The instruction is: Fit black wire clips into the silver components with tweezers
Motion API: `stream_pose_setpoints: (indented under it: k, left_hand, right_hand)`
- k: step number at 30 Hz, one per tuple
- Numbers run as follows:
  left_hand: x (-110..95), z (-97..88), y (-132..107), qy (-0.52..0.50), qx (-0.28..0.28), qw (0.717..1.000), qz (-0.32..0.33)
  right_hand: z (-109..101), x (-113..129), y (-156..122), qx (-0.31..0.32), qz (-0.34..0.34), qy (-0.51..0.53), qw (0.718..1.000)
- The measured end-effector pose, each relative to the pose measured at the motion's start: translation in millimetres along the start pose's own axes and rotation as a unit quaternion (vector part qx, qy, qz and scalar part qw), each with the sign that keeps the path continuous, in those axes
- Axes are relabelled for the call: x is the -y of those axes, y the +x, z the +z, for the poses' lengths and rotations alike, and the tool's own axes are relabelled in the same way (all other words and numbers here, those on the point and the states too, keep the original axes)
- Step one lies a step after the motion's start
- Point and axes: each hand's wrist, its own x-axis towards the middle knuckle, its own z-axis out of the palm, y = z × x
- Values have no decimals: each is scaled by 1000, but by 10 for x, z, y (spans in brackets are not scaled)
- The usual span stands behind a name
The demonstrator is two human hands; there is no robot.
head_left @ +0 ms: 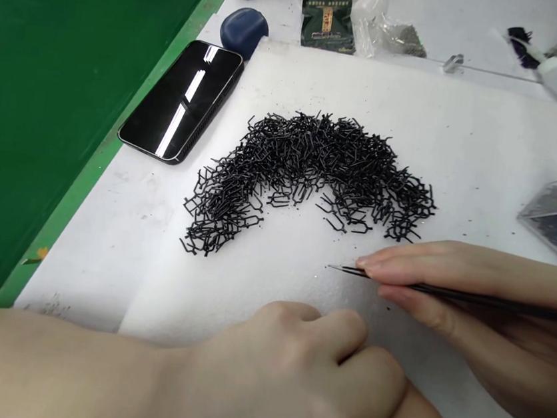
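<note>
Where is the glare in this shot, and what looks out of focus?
In the head view, white glare streaks cross the smartphone screen; a soft sheen lies on the green surface at top left; the left hand at the bottom edge looks slightly soft, while the pile of bent black wire pieces looks sharp.

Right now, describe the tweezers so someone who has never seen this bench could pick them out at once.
On the white mat, find the arched heap of small black bent wire pieces. Just below its right end, the right hand pinches slender black tweezers. Unlike the tangled pieces, they are long, straight and fine-tipped, pointing left.
</note>
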Motion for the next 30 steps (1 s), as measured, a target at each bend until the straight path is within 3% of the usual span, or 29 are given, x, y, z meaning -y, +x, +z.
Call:
stream_pose_setpoints:
  k: [8, 16, 24, 26, 30]
  left_hand:
    - [-25, 31, 6, 7, 28, 1000, 8]
    - [-31, -42, 168, -10, 133, 991, 9]
    - [-14, -78, 237, 9, 120, 993, 23]
    - [-18, -77, 251, 21, 155, 988, 13]
    - [-38, -75, 254, 24, 156, 987, 9]
  right_hand:
    - [9, 14, -14, -2, 8, 1, 1000]
    - [-36, 5, -88, 48, -9, 8, 999]
    - [19, -65, -110, 53, -15, 35, 998]
    - [12, -92, -122, 47, -23, 32, 998]
    - [-4, -115, -132, 37, -27, 14, 999]
